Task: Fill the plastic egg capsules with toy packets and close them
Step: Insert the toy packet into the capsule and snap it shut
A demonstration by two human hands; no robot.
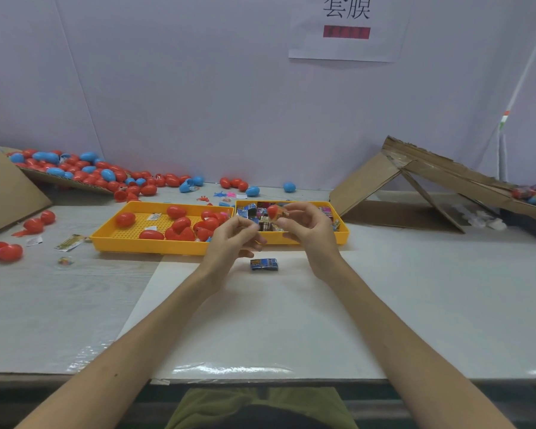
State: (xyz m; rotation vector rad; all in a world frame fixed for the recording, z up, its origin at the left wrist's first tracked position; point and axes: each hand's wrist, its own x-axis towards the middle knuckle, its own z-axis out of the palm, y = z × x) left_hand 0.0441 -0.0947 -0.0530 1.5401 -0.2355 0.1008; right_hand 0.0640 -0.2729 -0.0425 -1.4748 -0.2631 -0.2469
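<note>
Right hand [307, 227] pinches red egg capsule [272, 211] over yellow tray [342, 235]; left hand [235, 236] curled, grip unclear; best tuck contents fully before snapping shut

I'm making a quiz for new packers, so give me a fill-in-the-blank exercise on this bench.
1. The egg capsule in the right hand is ___.
2. The loose packet on the table near the hands is ___.
3. The tray holding red capsules is ___.
Missing words: red; blue; yellow.
</note>
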